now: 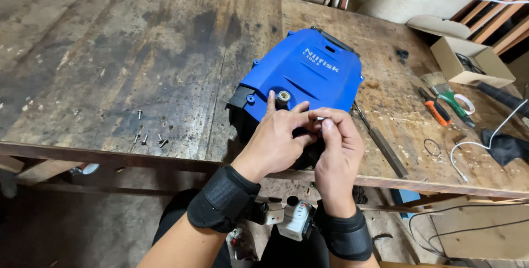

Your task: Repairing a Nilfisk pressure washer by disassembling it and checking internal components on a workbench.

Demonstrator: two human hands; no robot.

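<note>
Beside blue housing (303,78), both hands' grip (308,135) pinched on tiny part (320,119), loose screws (149,135) left, long file (383,144), screwdriver (435,111) right

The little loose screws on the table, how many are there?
5 screws, all left of the blue housing: one alone, four clustered below. Others may be hidden.

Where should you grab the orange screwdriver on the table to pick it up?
Grab the orange screwdriver by its fat orange handle, coming down from above. It lies flat on the wooden table, and the handle looks thick and easy to pinch. A green-handled tool lies close on its right, so fingers should probably straddle the handle carefully.
</note>
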